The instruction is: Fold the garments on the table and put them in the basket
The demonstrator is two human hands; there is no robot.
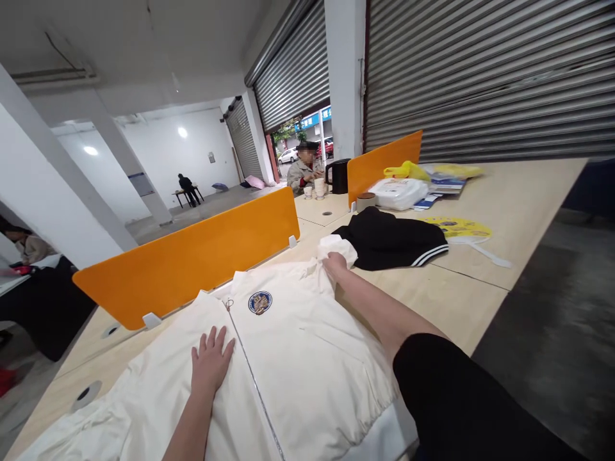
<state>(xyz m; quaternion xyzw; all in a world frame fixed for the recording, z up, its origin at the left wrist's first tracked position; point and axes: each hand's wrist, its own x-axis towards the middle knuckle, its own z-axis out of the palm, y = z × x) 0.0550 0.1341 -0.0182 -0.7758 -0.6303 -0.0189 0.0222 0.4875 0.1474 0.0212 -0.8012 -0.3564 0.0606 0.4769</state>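
Note:
A white zip-up jacket point(298, 358) lies spread on the light wooden table, front side up, with a round blue patch point(260, 303) on its chest. Its zipper runs down the middle and looks closed. My left hand point(211, 360) rests flat on the jacket beside the zipper, fingers spread. Up by the far sleeve, my right hand point(334, 266) has its fingers closed on the white sleeve point(339, 246). Touching that sleeve end is a folded black garment point(391, 237) with white stripes at its edge.
Orange divider panels point(192, 256) stand along the table's middle. Beyond the black garment are a roll of tape point(366, 202), a white plastic package point(398, 192) and a yellow fan point(456, 228). Paper cups point(319, 187) and a black kettle point(337, 176) stand near a seated person point(303, 169).

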